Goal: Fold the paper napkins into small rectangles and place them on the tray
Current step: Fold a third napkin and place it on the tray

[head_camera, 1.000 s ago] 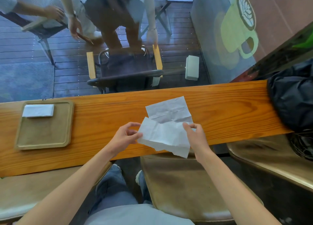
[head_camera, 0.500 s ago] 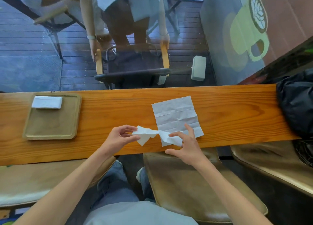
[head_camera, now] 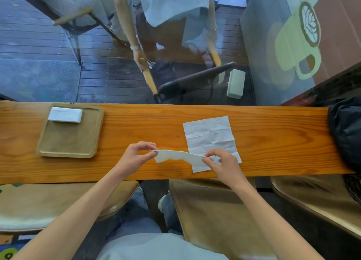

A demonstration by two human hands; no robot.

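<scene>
A napkin (head_camera: 178, 156) stretches just above the wooden counter (head_camera: 273, 138), its left end pinched by the left hand (head_camera: 134, 158), its right end pinched by the right hand (head_camera: 224, 165); a flat napkin (head_camera: 210, 136) lies beneath.

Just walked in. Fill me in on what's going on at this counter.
A person seated at the wooden counter is folding paper napkins. The left hand and right hand each pinch one end of a napkin, holding it stretched between them just above the counter. Another napkin lies flat and unfolded beside it. One folded napkin already sits in the far left corner of the tray.
</scene>
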